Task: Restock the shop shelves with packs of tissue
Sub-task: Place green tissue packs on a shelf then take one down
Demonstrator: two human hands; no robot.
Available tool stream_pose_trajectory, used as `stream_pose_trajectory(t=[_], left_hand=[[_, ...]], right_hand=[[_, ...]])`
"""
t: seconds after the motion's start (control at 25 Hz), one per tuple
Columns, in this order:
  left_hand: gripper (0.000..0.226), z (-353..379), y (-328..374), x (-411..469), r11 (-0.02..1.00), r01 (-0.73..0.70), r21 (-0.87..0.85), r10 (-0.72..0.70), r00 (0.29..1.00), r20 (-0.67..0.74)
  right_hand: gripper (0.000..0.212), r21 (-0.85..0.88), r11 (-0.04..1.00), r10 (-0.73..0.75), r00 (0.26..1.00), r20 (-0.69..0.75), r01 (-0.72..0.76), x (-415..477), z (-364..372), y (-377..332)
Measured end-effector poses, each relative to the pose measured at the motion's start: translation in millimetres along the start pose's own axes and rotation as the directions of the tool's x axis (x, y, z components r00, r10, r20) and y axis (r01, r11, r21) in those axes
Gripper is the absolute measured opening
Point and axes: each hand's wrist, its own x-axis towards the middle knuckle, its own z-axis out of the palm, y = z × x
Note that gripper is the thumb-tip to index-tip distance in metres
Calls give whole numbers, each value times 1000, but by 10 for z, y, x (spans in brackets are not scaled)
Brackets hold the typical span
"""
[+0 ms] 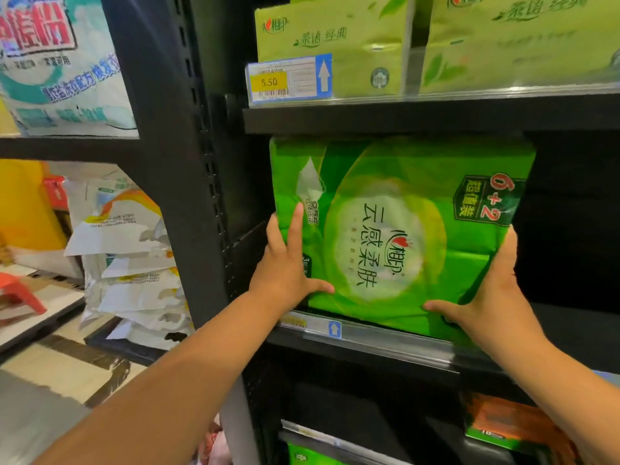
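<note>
**A:** Which step is this?

**B:** Placing, I'd say. The bright green plastic-wrapped tissue pack (396, 229) sits in the mouth of the black metal middle shelf (385, 333). Its lower edge is at the shelf's near lip and its top edge is close under the black upper shelf (402, 115).

**A:** And the hands?

**B:** Both hold it at the bottom corners. The left hand (285, 273) clasps the left corner, with its forefinger straight up the front and its thumb spread along the lower edge. The right hand (493, 297) grips the right corner, thumb on the front and fingers hidden behind.

**A:** How does it lie?

**B:** The broad printed face is towards us. The lettering runs sideways, so the pack's own top points right. Its long axis goes left to right, dipping a little at the right.

**A:** What next?

**B:** Probably a level push to the far side, keeping it low enough to pass under the upper shelf, then letting go. I cannot tell whether it already rests on the shelf.

**A:** What's above?

**B:** Pale green tissue packs (332, 38), with a yellow price label (273, 82) in front of them.
</note>
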Motion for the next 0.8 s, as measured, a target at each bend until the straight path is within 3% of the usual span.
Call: stream_pose_trajectory(t=[0.08,0.2,0.36,0.52,0.56,0.68,0.8], left_hand=[[143,72,-25,114,999,-2,50,3,1000,-25],[144,130,-94,302,996,-45,79,46,999,-15],[144,173,-97,551,987,-45,156,44,999,13],[144,273,-60,719,987,-2,158,-4,999,38],[145,281,-49,773,990,15,142,-23,998,52],[146,323,-14,919,990,105,99,-113,990,81],[142,381,72,1036,979,157,128,-170,981,93]], right_hand=[[132,-18,1000,6,1000,15,-6,111,50,-33],[93,-79,993,87,996,21,-85,286,117,-97],[87,-206,963,182,983,12,-175,407,228,-99],[79,-448,886,164,985,53,-123,598,298,-25],[80,-530,846,134,985,105,-59,646,298,-20],[124,-531,845,64,974,215,62,773,331,52],[130,-448,892,62,971,231,50,937,398,109]])
